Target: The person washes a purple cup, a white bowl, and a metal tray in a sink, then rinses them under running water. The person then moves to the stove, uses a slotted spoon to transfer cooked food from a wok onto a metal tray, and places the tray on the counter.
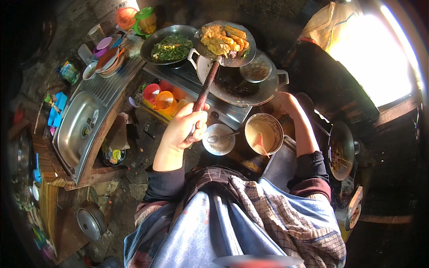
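Note:
My left hand [187,126] is wrapped round the dark wooden handle of a skimmer [248,51]. Golden fried pieces [223,39] are heaped on its round metal head, which is held up over the far left part of a wok [232,91] with dark oil. At the wok's right side, a small round metal bowl or strainer [256,70] shows over the oil. My right hand [284,103] reaches in beside the wok's right handle; its fingers are in shadow and partly hidden. Nearer to me stands a pot of pale batter [263,134] with a reddish spoon [260,145] in it.
A pan of chopped greens [172,48] sits on the stove [185,82], left of the wok. A white bowl with a spoon [219,139] is beside the batter. Further left are a steel sink [76,127] and stacked dishes [107,60]. Another wok [342,156] stands at right.

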`<state>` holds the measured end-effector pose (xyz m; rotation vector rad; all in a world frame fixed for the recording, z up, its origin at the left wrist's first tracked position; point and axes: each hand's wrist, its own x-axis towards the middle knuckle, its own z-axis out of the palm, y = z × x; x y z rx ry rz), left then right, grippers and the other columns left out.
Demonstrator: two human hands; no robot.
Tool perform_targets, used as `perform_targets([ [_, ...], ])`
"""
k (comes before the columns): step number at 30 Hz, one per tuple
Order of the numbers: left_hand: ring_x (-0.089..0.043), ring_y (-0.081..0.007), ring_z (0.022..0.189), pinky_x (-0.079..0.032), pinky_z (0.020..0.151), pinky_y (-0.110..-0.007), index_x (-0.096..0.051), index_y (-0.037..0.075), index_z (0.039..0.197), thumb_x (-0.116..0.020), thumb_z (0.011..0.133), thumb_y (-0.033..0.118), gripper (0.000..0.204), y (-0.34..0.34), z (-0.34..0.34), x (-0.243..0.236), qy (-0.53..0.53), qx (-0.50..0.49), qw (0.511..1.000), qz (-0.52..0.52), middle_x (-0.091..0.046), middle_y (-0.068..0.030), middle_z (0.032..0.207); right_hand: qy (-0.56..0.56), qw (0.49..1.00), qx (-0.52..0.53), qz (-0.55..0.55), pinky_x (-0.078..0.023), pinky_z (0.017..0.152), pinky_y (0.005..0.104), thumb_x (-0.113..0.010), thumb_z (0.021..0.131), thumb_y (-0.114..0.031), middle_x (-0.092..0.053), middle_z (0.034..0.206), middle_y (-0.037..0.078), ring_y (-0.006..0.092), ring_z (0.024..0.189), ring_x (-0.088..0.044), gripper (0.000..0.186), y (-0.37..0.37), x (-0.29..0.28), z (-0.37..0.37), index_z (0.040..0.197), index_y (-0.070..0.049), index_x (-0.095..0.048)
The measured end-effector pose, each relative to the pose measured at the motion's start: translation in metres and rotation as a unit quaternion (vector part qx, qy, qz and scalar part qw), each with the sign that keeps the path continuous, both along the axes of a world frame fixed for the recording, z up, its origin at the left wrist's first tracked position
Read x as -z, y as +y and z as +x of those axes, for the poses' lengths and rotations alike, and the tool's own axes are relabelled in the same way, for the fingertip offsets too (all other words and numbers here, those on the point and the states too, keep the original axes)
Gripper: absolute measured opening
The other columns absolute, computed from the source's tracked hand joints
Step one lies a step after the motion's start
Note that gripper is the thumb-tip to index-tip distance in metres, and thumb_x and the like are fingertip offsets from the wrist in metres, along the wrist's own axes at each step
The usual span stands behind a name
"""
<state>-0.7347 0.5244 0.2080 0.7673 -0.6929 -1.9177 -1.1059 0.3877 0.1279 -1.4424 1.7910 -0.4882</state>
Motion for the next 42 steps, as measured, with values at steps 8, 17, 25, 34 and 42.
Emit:
perform_targets([
  [8,-0.034,-0.0050,0.039,-0.026,0.033,-0.017,-0.043,0.001,0.103,-0.044,0.084,0.009,0.020,0.000,-0.003,0.000,-0.010,0.001,1.000,0.004,-0.039,0.0009,0.058,0.278,0.952,-0.045,-0.122,-0.049,0.067,0.0412,-0.049,0.076,-0.012,-0.060,0.089,0.023,0.0351,0.083,-0.060,0.027,-0.029,0.027,0.014,0.098,0.003,-0.055],
  [17,-0.038,-0.0097,0.037,-0.027,0.031,-0.021,-0.041,0.000,0.098,-0.048,0.081,0.003,0.018,-0.002,-0.004,0.007,0.032,-0.012,0.999,0.033,-0.042,-0.0034,0.058,-0.272,0.948,-0.015,0.167,-0.030,0.036,0.0178,-0.045,0.086,-0.008,-0.048,0.067,0.003,0.0049,0.044,-0.038,0.033,0.017,0.035,0.049,0.118,-0.002,-0.041],
  [25,-0.038,-0.0073,0.038,-0.028,0.032,-0.019,-0.042,0.000,0.100,-0.045,0.083,0.005,0.018,-0.001,-0.006,0.020,-0.010,-0.020,0.999,0.040,-0.042,-0.0021,0.058,-0.363,0.921,-0.013,0.139,-0.029,0.038,0.0192,-0.051,0.085,-0.007,-0.048,0.066,0.003,0.0053,0.046,-0.037,0.037,0.025,0.020,0.069,0.119,0.002,-0.041],
  [34,-0.039,-0.0096,0.037,-0.026,0.031,-0.020,-0.042,0.002,0.097,-0.048,0.081,0.004,0.018,0.001,-0.006,0.032,-0.013,-0.025,0.997,0.070,-0.043,-0.0038,0.057,-0.409,0.904,0.008,0.128,-0.028,0.039,0.0190,-0.054,0.083,-0.009,-0.047,0.064,0.001,0.0044,0.046,-0.037,0.040,0.027,0.009,0.067,0.120,0.001,-0.041],
  [42,-0.039,-0.0079,0.040,-0.030,0.032,-0.019,-0.043,0.004,0.098,-0.051,0.080,0.005,0.020,0.005,-0.023,0.044,-0.057,-0.042,0.994,0.085,-0.043,-0.0023,0.060,-0.484,0.867,0.044,0.110,-0.027,0.039,0.0171,-0.056,0.082,-0.007,-0.051,0.071,0.002,0.0028,0.046,-0.035,0.041,0.034,0.027,0.078,0.120,0.000,-0.043],
])
